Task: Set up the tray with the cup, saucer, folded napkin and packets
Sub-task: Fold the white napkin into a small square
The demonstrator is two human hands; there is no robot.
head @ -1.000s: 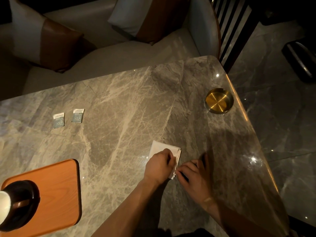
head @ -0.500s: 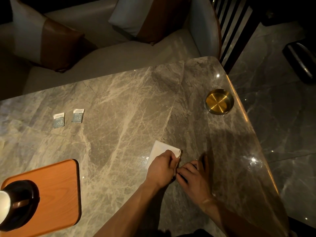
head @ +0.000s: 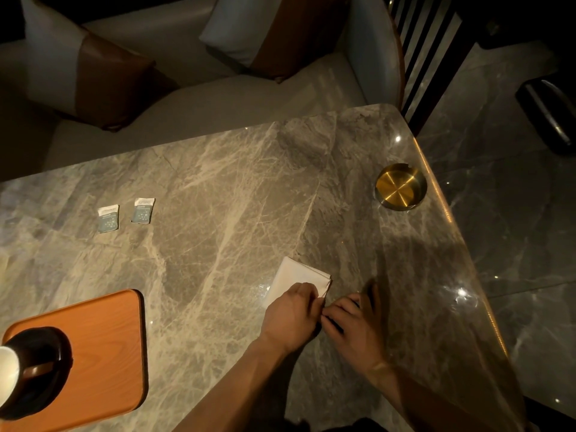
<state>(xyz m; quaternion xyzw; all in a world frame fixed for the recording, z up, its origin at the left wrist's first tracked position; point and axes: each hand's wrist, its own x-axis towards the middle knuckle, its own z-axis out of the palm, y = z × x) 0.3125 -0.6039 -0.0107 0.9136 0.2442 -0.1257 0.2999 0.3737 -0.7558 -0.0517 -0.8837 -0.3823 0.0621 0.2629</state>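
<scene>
A white folded napkin (head: 296, 277) lies on the marble table (head: 218, 194) near its front middle. My left hand (head: 291, 316) rests on the napkin's near part with its fingers pinching the right edge. My right hand (head: 352, 325) meets it there, fingertips at the same edge. An orange wooden tray (head: 106, 347) sits at the front left and carries a dark saucer (head: 59, 363) with a cup (head: 9, 369) that is cut off by the frame's edge. Two small blue-and-white packets (head: 108, 218) (head: 142, 211) lie side by side at the far left.
A round brass ashtray (head: 400, 186) stands near the table's right edge. Beyond the table is a light sofa (head: 193, 98) with brown-and-white cushions (head: 78, 67). A dark slatted chair back (head: 427, 51) stands at the far right corner, with glossy floor beyond.
The napkin's layers along the right edge have been pressed flatter and squared up. Both hands stayed together at that edge and barely shifted.
</scene>
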